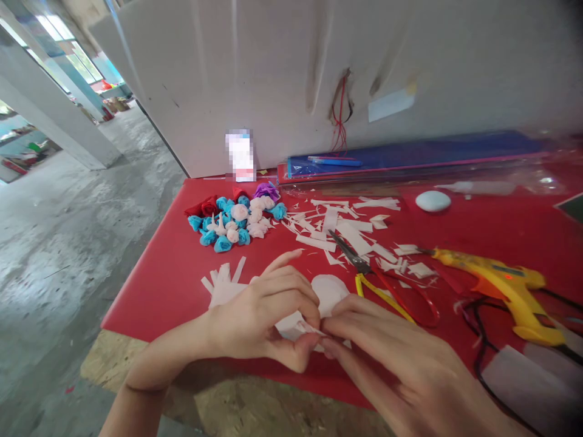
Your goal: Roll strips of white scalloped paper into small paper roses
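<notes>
Near the front edge of the red tabletop, my left hand point(268, 309) pinches a small piece of white paper point(310, 328) between thumb and index finger. My right hand point(392, 352) grips the same piece from the other side, its fingertips almost touching those of the left. Beneath and behind the hands lie white paper sheets point(330, 291), partly covered. White strips point(223, 276) stick out beyond my left wrist. Scissors point(359, 261) with red and yellow handles lie partly open just behind my right hand.
Blue, pink, red and purple paper flowers point(239, 212) cluster at the back left. White scraps point(355, 233) lie mid-table. A yellow glue gun point(505, 285) with its cable is on the right, near a pale egg-shaped object point(432, 201). A blue package point(410, 158) lies along the wall.
</notes>
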`<action>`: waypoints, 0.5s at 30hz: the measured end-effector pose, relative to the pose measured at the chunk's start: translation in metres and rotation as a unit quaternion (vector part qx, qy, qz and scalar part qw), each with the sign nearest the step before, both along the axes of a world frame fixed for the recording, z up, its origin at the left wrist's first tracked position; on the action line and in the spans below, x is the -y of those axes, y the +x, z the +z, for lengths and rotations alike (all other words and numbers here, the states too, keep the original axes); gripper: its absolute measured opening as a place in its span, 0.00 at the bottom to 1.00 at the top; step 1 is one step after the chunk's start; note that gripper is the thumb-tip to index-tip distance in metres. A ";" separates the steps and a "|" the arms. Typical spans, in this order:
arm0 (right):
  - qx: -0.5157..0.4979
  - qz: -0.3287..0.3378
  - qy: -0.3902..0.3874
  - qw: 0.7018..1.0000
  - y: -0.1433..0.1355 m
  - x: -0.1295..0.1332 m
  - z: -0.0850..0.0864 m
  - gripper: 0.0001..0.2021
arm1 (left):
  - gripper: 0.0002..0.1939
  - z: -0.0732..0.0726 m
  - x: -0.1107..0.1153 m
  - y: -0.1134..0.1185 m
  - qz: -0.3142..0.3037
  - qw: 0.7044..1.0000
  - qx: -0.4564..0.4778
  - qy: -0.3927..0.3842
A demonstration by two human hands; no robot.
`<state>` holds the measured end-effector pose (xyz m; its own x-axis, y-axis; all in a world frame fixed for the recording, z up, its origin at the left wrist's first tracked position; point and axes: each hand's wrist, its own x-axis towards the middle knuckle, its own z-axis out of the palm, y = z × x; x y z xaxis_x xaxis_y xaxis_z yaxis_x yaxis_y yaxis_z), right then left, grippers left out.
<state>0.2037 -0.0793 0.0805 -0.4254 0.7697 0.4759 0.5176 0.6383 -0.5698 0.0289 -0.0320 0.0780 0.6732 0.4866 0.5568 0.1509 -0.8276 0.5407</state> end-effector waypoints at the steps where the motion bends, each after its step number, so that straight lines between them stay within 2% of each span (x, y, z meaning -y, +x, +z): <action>1: -0.003 -0.012 0.014 1.000 -0.001 0.000 -0.001 0.13 | 0.04 0.000 0.000 0.000 0.009 1.000 0.001 -0.005; 4: 0.015 -0.046 0.090 0.995 -0.003 0.001 -0.004 0.13 | 0.04 0.000 0.002 0.001 0.036 0.999 -0.006 -0.020; 7: 0.064 -0.052 0.169 0.982 -0.004 0.002 -0.005 0.14 | 0.04 0.002 0.003 0.001 0.059 0.997 -0.017 -0.054; 12: 0.105 -0.053 0.203 0.972 -0.005 0.001 -0.006 0.18 | 0.04 0.001 0.003 0.001 0.055 0.995 0.001 -0.088; 15: 0.082 -0.055 0.185 0.978 -0.005 0.002 -0.005 0.18 | 0.04 -0.001 0.001 0.001 0.025 0.995 0.024 -0.091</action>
